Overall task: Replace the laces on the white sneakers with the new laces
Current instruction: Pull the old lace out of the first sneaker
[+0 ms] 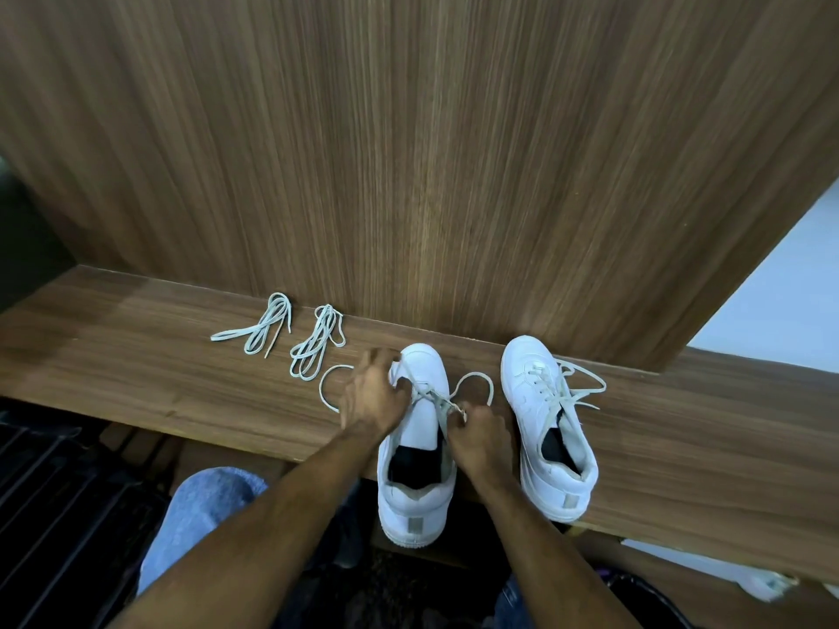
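Two white sneakers stand on a wooden shelf (pixel 159 383), toes toward the wall. The left sneaker (pixel 420 451) has its heel hanging over the shelf's front edge, and its old lace (pixel 476 379) is loosened, with loops trailing out to both sides. My left hand (pixel 370 394) curls over that shoe's left side near the toe and grips the lace there. My right hand (pixel 476 440) pinches the lace at the eyelets on the shoe's right side. The right sneaker (pixel 547 424) stays laced, its bow undone. Two bundled new laces (pixel 268 329) (pixel 318 342) lie to the left.
A tall wood-grain panel (pixel 431 152) rises directly behind the shelf. My knee in blue jeans (pixel 204 506) is below the shelf edge. A dark slatted surface (pixel 54 492) lies lower left, and a pale floor (pixel 772 274) shows at right.
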Tool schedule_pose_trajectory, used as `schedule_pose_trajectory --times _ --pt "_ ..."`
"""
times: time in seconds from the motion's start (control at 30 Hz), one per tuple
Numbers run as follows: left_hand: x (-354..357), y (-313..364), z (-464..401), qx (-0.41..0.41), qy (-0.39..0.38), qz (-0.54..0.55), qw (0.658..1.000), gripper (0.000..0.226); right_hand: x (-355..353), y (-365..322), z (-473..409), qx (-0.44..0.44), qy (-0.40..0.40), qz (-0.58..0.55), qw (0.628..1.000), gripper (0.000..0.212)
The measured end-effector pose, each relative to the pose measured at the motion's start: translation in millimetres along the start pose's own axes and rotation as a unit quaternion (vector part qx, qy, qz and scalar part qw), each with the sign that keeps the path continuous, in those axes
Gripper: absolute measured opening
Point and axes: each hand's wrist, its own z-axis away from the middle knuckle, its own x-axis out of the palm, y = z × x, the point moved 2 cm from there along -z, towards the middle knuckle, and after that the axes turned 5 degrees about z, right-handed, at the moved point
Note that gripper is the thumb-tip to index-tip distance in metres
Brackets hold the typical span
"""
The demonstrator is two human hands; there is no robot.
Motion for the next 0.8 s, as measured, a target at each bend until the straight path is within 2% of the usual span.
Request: schedule_pose_trajectory --times 0.07,0.13,0.23,0.3,0.37,0.4,0.43,0.47,0.53,0.6,0.63,0.67,0.7,0.73,0.77,0.8 --pt "10 13 5 0.097 -0.062 -0.100 0.988 0.036 0 1 0 0.002 -0.001 0.001 1.000 0.022" --pt "22 16 8 0.127 -0.098 -0.240 0.958 0.036 1 1 0 0.002 -0.005 0.003 1.000 0.023" --pt "28 19 9 0.145 -0.060 -0.334 0.929 0.031 -1 2 1 -0.001 -0.007 0.000 1.000 0.024" --pt "19 26 11 0.151 -0.027 -0.307 0.939 0.027 -2 1 1 0.004 -0.005 -0.005 1.000 0.024" --pt "1 31 10 0.121 0.048 -0.194 0.972 0.022 -1 3 0 0.006 0.001 -0.017 1.000 0.024" --pt "-10 33 7 0.089 0.095 -0.085 0.988 0.017 0 3 0 0.002 0.005 -0.022 1.000 0.024" --pt "-19 34 3 0.059 0.134 0.053 0.988 0.013 1 3 -1 -0.002 0.007 -0.023 1.000 0.024" --pt "-26 35 -2 0.031 0.161 0.193 0.967 0.012 1 4 0 -0.004 0.006 -0.024 1.000 0.024" --pt "-39 39 -18 -0.037 0.244 0.417 0.875 0.016 1 5 -1 -0.003 0.002 -0.030 1.000 0.026" --pt "-46 38 -34 -0.140 0.305 0.540 0.772 0.020 1 5 -1 -0.008 0.001 -0.023 1.000 0.027" --pt "-43 36 -39 -0.174 0.299 0.547 0.763 0.017 1 5 -1 -0.010 0.002 -0.017 1.000 0.027" --pt "-41 34 -39 -0.186 0.272 0.506 0.797 0.009 0 5 -1 -0.007 0.004 -0.016 1.000 0.027" --pt "-38 32 -36 -0.177 0.228 0.418 0.861 0.007 0 5 0 -0.004 0.004 -0.018 1.000 0.027" --pt "-31 27 -30 -0.154 0.175 0.295 0.927 0.026 1 5 0 -0.004 0.003 -0.020 1.000 0.027" --pt "-24 21 -24 -0.114 0.134 0.171 0.969 0.044 1 4 0 -0.003 0.004 -0.021 1.000 0.026" --pt "-18 18 -18 -0.072 0.098 0.076 0.990 0.056 0 4 2 -0.001 0.005 -0.019 1.000 0.025"
